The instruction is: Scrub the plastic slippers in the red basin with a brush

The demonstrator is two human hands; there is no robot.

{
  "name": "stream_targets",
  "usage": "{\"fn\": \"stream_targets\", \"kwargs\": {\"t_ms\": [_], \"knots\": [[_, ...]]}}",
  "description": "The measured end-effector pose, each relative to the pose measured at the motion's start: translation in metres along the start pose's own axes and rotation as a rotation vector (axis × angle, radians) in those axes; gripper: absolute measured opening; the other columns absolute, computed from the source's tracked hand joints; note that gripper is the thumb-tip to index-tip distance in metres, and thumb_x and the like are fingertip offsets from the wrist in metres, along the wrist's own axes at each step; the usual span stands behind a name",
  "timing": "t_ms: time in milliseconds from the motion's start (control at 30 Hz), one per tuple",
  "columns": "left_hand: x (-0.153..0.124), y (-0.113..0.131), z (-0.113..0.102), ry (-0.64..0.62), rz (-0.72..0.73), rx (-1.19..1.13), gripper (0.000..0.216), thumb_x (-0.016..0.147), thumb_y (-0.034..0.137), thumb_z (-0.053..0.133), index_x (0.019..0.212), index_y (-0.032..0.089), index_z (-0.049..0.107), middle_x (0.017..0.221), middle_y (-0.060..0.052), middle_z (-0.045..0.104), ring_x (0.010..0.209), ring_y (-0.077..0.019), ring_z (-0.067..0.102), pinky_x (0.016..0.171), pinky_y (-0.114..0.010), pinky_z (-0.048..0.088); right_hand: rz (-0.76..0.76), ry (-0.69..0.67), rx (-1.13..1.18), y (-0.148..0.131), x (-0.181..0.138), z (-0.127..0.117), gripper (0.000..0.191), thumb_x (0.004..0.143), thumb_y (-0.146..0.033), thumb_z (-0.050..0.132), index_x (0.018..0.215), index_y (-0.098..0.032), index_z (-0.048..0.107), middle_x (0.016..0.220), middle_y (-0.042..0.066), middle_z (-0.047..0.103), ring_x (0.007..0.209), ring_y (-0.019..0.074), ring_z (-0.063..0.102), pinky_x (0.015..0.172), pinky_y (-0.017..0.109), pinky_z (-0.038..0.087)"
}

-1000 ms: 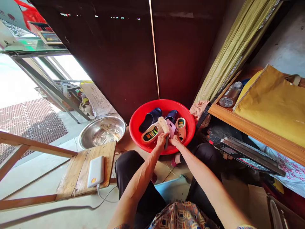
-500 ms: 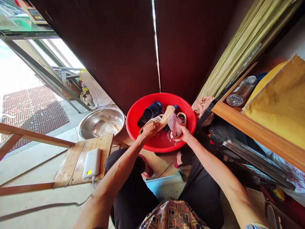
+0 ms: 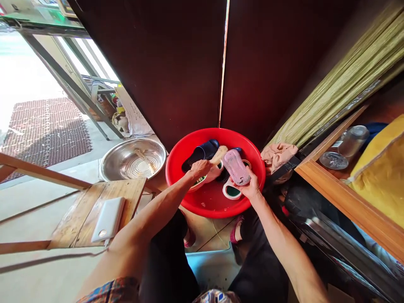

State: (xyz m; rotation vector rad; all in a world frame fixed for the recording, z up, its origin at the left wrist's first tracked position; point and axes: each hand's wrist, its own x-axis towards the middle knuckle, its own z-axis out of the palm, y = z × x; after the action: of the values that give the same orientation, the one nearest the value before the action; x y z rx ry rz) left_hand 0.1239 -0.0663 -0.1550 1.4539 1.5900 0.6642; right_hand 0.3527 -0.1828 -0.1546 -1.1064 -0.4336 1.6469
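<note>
A red plastic basin (image 3: 189,145) stands on the floor in front of my knees, with water and several slippers in it. My right hand (image 3: 251,189) is closed on a small pink slipper (image 3: 236,167), sole turned up, over the basin. My left hand (image 3: 201,168) grips a pale scrubbing brush (image 3: 219,154), its bristles just left of the pink slipper. A dark blue slipper (image 3: 200,152) lies at the basin's back. A cream slipper with a green insole (image 3: 232,191) lies under my right hand.
A steel bowl (image 3: 134,159) sits left of the basin. A wooden stool holds a white power bank (image 3: 107,213) with a cable. A peach cloth (image 3: 277,153), a wooden shelf edge (image 3: 344,201) with a jar (image 3: 344,147) and a yellow bag lie right. Dark doors stand behind.
My right hand has lifted the pink slipper and turned its sole up. My left hand with the brush stays beside it. The camera has tilted and shifted.
</note>
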Motion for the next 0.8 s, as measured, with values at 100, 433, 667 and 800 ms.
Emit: {"fn": "stream_targets", "kwargs": {"t_ms": [100,433,667,800], "knots": [[-0.010,0.003,0.003,-0.053,0.175,0.151,0.027,0.076,0.025,0.083,0.061,0.020,0.061,0.055,-0.001,0.045,0.081,-0.0256,0.066,0.071,-0.022,0.041,0.001,0.025,-0.011,-0.011,0.009,-0.002,0.059,0.092,-0.070,0.051,0.124,-0.021,0.060,0.105,0.012,0.072,0.088,0.0278,0.072,0.075,0.044,0.062],[-0.053,0.027,0.000,-0.236,0.275,0.115,0.024,0.073,0.020,0.085,0.092,0.022,0.072,0.072,0.000,0.062,0.082,-0.0220,0.065,0.077,-0.024,0.043,-0.049,0.225,-0.298,-0.022,0.025,0.002,0.072,0.088,-0.080,0.048,0.110,-0.016,0.069,0.084,0.010,0.072,0.062,0.0172,0.065,0.049,0.024,0.046],[-0.033,0.025,-0.029,-0.009,0.271,0.875,0.041,0.104,0.048,0.041,0.128,0.027,0.068,0.119,-0.011,0.073,0.104,-0.0264,0.070,0.079,-0.028,0.046,-0.293,0.149,-0.573,-0.021,0.016,-0.017,0.059,0.054,-0.042,0.088,0.107,-0.019,0.077,0.084,0.002,0.076,0.080,0.0203,0.070,0.069,0.028,0.055],[-0.044,0.030,-0.030,-0.087,0.348,0.991,0.047,0.106,0.050,0.036,0.124,0.025,0.071,0.115,-0.012,0.075,0.101,-0.0276,0.071,0.076,-0.029,0.047,-0.283,0.232,-0.748,-0.018,0.022,-0.027,0.071,0.055,-0.039,0.086,0.122,-0.019,0.073,0.095,0.004,0.077,0.089,0.0243,0.071,0.076,0.034,0.057]]}}
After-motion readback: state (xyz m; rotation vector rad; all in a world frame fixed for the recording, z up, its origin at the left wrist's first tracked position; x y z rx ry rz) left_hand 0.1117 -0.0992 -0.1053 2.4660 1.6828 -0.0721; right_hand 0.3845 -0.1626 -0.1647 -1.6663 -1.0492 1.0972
